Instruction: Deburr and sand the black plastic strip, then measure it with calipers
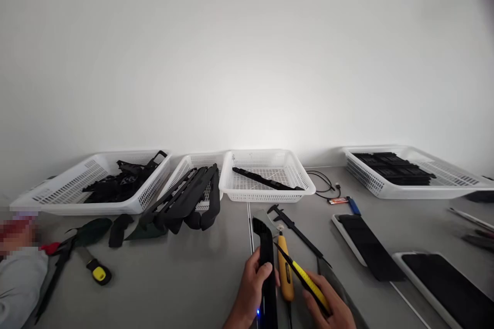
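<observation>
My left hand [251, 288] grips a long black plastic part [266, 252] that stands lengthwise on the grey table [185, 277], its ribbed end pointing away from me. My right hand [332, 306] holds a thin yellow and black tool [299, 273], angled up to the left so its tip touches the black part. A yellow-handled utility knife [284, 272] lies between both hands. Black calipers [295, 229] lie just beyond, next to a grey strip.
Four white baskets line the wall: one with black scraps [57, 190], one with long black parts spilling out [193, 164], one with a single black bar [270, 164], one with stacked black plates [443, 180]. Black pads on white trays [366, 241] lie right. Another person's sleeve [19, 277] is at left.
</observation>
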{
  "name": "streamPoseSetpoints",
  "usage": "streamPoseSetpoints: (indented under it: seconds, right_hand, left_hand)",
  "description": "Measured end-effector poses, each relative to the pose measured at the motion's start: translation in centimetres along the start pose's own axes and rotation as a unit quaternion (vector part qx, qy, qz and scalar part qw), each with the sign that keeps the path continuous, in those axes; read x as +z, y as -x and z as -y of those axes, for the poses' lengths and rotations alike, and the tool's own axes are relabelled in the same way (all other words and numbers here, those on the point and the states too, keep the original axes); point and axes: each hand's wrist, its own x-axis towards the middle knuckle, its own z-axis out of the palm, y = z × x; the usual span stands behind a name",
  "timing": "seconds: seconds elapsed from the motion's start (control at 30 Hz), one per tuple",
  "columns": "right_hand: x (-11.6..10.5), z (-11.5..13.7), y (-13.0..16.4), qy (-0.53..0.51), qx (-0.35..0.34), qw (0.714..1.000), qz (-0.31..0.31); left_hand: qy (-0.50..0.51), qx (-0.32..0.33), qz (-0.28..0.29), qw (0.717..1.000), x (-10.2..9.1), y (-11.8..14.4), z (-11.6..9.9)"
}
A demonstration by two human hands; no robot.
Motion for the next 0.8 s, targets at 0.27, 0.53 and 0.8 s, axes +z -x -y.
streamPoseSetpoints:
  seconds: [0.27,0.53,0.8]
  right_hand:
    - [-0.7,1.5,-0.3,-0.028,-0.045,0.997,0.053]
    - [-0.9,2.3,-0.1,-0.035,-0.035,0.996,0.076]
    - [-0.7,2.1,-0.2,-0.048,-0.047,0.996,0.062]
  left_hand:
    - [-0.034,0.019,-0.062,0.997,0.5,1.0,-0.4]
    - [-0.045,0.038,-0.058,0.997,0.6,1.2,-0.8]
    - [-0.033,0.046,-0.066,0.996,0.6,0.9,-0.6]
